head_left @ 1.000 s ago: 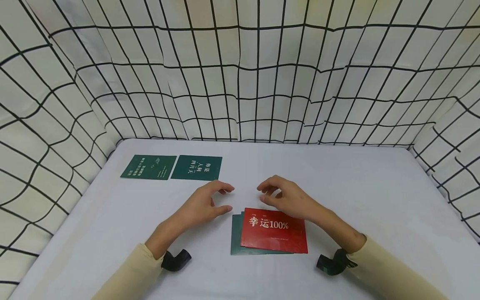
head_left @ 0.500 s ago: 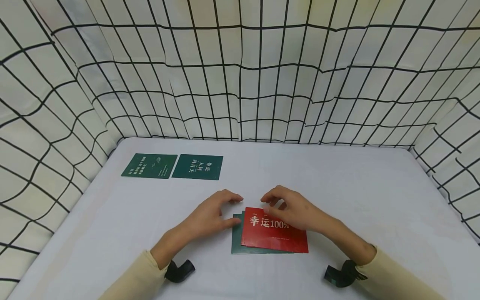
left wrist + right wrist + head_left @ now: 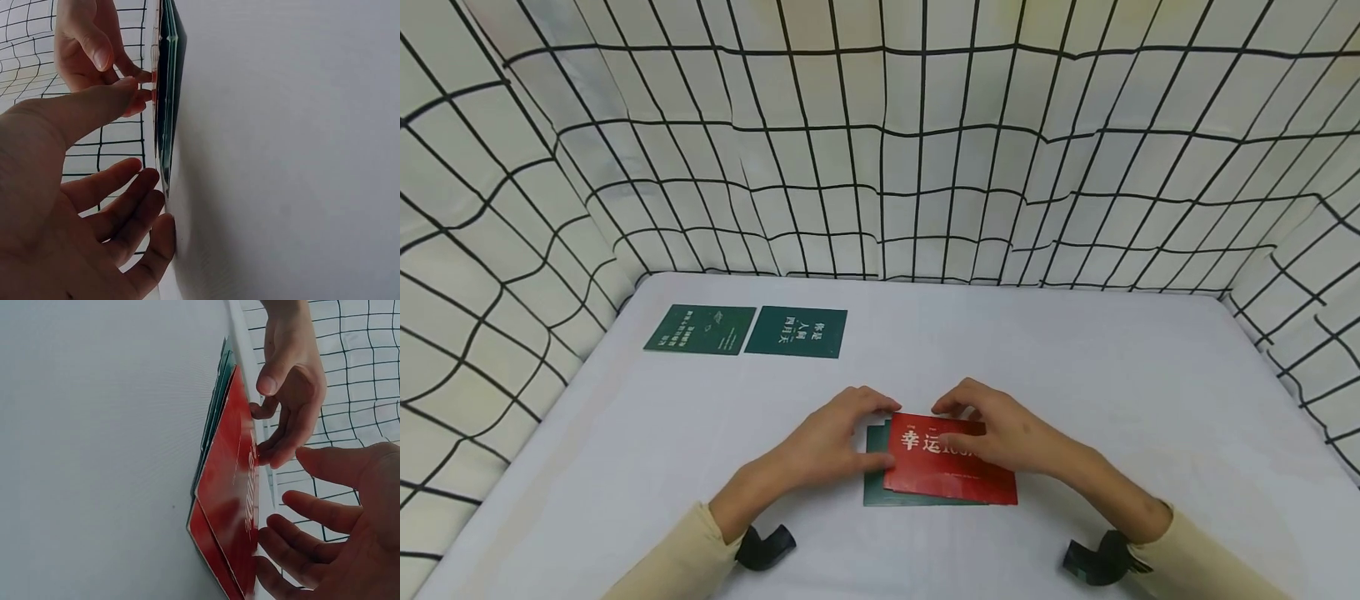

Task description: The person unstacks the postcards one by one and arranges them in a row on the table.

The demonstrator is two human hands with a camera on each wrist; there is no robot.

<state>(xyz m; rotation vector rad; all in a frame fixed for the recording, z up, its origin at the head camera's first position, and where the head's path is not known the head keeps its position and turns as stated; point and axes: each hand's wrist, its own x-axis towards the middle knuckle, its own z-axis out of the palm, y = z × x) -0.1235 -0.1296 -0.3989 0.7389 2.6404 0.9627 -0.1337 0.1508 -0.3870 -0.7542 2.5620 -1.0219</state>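
A red card (image 3: 951, 483) with white lettering lies on top of a small stack on the white table, with a dark green card (image 3: 874, 492) showing beneath at the left. The right wrist view shows a second red card (image 3: 209, 537) under the top one. My left hand (image 3: 831, 442) is at the stack's left side, fingers loosely bent, its thumb over the left edge. Over the upper right part my right hand (image 3: 1018, 429) hovers with relaxed fingers, its thumb across the lettering and its fingertips by the far edge. Neither hand grips the cards.
Two green cards, one with a small drawing (image 3: 703, 329) and one with large characters (image 3: 797, 332), lie side by side at the far left of the table (image 3: 1112, 375). Black netting (image 3: 917, 154) over white cloth surrounds the far and side edges.
Both hands have come nearer to me and down to the stack. The left also moved right, so its thumb now overlaps the cards. The cards stay in place.
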